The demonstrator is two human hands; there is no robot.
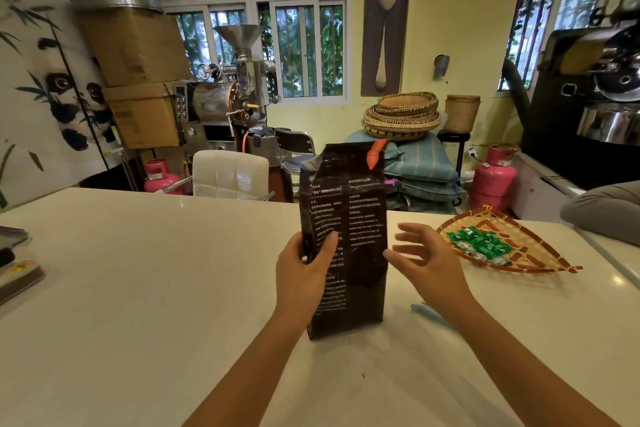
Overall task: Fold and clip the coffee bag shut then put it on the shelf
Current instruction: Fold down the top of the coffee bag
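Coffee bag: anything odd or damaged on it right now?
The bag stands upright on the counter, top unfolded and crumpled, an orange tab sticking up askew. Left hand grips it; right hand is open beside it. No spill visible.

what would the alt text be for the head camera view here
A person's left hand grips a tall dark coffee bag standing upright and unfolded on a white counter, while the open right hand hovers just beside it. A light blue clip lies under the right wrist, and a woven tray of green packets sits further right.
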